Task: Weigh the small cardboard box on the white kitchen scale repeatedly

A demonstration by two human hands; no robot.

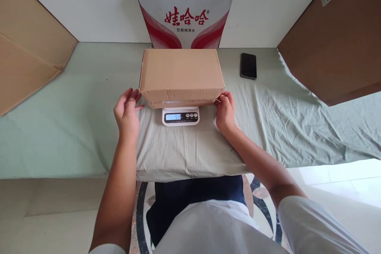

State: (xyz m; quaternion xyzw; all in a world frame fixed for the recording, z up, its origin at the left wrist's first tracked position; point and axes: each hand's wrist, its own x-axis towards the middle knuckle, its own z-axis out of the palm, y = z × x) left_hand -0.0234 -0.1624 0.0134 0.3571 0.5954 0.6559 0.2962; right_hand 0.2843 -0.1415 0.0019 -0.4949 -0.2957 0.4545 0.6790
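Note:
A closed brown cardboard box (182,69) sits on a small white kitchen scale (181,123). Its bulk hides most of the weighing plate. The scale's lit display seems to read 53, with round buttons to its right. Beside the box's lower left corner is my left hand (127,111), its fingers apart and holding nothing; whether a fingertip touches the cardboard is hard to tell. At the lower right corner, my right hand (226,112) has its fingers curled, with thumb and fingertips against the box's edge.
A black phone (248,66) lies on the green cloth (89,127) to the right. Behind stands a white and red carton (186,16) against white panels. Large cardboard pieces flank the table at left (26,47) and right (336,43).

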